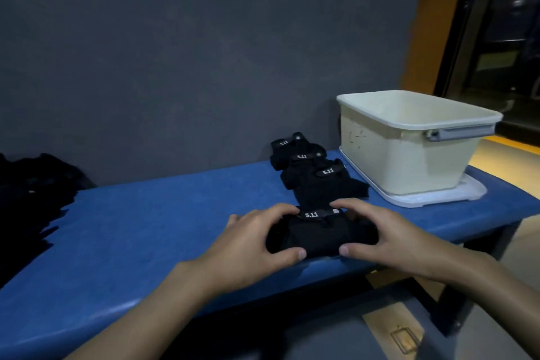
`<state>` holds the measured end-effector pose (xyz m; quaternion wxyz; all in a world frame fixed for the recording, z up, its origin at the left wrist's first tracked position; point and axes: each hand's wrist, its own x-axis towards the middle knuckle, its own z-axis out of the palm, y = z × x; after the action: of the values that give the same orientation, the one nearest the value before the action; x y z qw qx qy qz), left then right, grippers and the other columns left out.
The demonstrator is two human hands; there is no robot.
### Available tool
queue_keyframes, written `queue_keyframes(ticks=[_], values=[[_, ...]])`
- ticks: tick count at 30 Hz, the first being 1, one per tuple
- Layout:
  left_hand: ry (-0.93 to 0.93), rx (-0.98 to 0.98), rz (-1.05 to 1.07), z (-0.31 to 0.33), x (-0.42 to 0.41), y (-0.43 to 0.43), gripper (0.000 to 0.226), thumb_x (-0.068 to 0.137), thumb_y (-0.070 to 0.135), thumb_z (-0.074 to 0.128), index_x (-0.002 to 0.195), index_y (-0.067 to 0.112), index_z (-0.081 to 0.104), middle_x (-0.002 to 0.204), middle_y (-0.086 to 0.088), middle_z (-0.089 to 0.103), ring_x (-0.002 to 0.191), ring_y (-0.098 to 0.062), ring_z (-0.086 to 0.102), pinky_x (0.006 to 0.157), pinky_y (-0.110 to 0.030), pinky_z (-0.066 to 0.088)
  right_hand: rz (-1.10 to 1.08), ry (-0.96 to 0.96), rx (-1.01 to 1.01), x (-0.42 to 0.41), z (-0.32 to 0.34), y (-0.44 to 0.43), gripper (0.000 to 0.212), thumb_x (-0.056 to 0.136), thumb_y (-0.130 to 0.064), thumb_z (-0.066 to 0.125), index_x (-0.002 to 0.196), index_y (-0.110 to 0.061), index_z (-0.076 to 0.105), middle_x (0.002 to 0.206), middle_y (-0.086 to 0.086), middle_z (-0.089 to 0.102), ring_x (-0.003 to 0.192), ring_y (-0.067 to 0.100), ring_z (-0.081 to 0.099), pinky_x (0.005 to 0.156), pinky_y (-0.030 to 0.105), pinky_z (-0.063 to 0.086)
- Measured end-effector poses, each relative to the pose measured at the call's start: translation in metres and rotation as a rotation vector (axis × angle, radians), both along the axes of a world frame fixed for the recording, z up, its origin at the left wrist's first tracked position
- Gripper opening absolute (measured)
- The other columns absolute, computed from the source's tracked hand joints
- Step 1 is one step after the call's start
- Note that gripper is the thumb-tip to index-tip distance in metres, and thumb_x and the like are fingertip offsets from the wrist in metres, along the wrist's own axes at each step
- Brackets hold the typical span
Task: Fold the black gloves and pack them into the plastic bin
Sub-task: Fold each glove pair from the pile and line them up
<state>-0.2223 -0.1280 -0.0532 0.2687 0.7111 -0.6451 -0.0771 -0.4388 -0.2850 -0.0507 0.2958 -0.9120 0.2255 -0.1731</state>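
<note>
Gripping folded black glove bundle [318,235] with left hand [254,238] and right hand [388,234], thumbs at near edge; resting on blue padded surface [146,228]. Just beyond hands: row of folded black gloves [318,175]. Beyond right hand: cream rectangular plastic bin [409,155] on white flat lid [473,193]

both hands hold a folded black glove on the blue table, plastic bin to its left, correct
Not quite: the head view shows the plastic bin to the right of the glove, not left. The left hand and right hand do hold it on the blue table.
</note>
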Motion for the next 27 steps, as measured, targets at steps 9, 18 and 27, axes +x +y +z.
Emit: queue_keyframes(ticks=[9,18,27], values=[[-0.045,-0.07,0.099,-0.004,-0.036,-0.035,0.059,0.085,0.059,0.063,0.137,0.046,0.038,0.108,0.021,0.049,0.115,-0.004,0.049,0.105,-0.03,0.029,-0.052,-0.092,0.078,-0.023,-0.003,-0.032,0.077,0.074,-0.029,0.083,0.136,-0.049,0.042,0.124,-0.02,0.056,0.113,-0.007,0.055,0.094,0.017,0.048],[-0.051,-0.076,0.122,-0.004,-0.043,-0.046,0.06,0.086,0.057,0.063,0.138,0.042,0.038,0.105,0.021,0.047,0.114,-0.006,0.05,0.104,-0.032,0.03,-0.092,-0.098,0.039,-0.022,-0.006,-0.045,0.072,0.077,-0.028,0.081,0.137,-0.044,0.043,0.122,-0.023,0.057,0.11,-0.012,0.053,0.093,0.009,0.043],[-0.025,-0.097,0.125,-0.006,-0.045,-0.048,0.064,0.086,0.057,0.064,0.142,0.042,0.037,0.118,0.02,0.055,0.119,-0.006,0.05,0.108,-0.037,0.031,-0.087,-0.099,0.062,-0.023,-0.005,-0.045,0.077,0.076,-0.025,0.082,0.138,-0.044,0.041,0.121,-0.022,0.057,0.11,-0.008,0.055,0.095,0.017,0.048]])
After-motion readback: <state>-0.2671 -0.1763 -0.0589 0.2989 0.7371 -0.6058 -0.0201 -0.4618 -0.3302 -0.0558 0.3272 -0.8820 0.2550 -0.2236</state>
